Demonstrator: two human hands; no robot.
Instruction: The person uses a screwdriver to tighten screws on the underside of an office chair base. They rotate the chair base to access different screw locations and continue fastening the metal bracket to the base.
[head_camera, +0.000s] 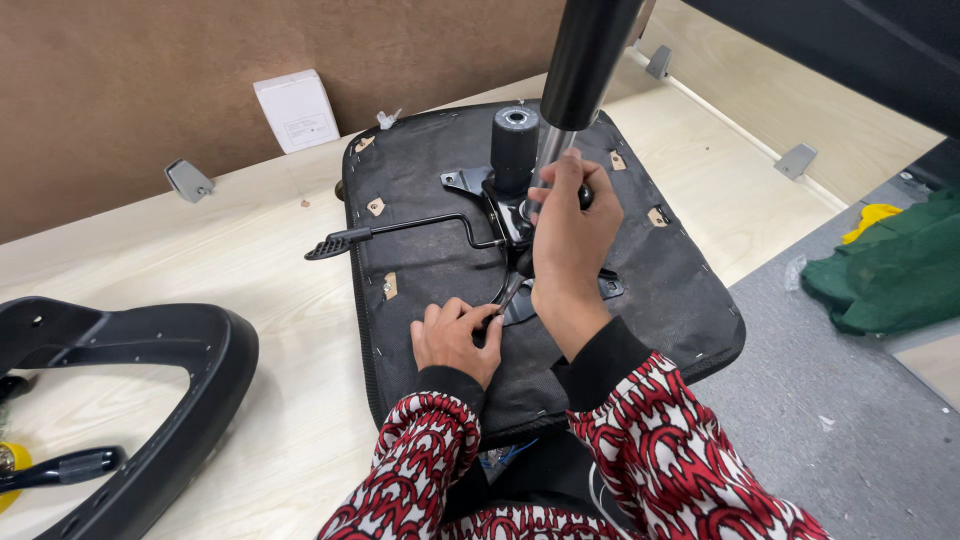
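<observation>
An upturned black chair seat (440, 260) lies on a pale wooden bench (230, 260). A metal mechanism plate (500, 205) with a black socket and a long lever (400, 232) is fixed to its underside. My right hand (568, 235) grips the shiny shaft of the gas-lift cylinder (585, 70), which stands upright beside the socket. My left hand (455, 335) pinches a small hex key (508, 293) at the plate's near edge. Both sleeves are red, white and black patterned.
A black curved chair frame (170, 390) lies at the left with a yellow-handled tool (12, 460) under it. A white box (297, 108) leans on the brown wall. Green cloth (890, 265) lies at the right. Grey floor (830, 400) runs beside the bench.
</observation>
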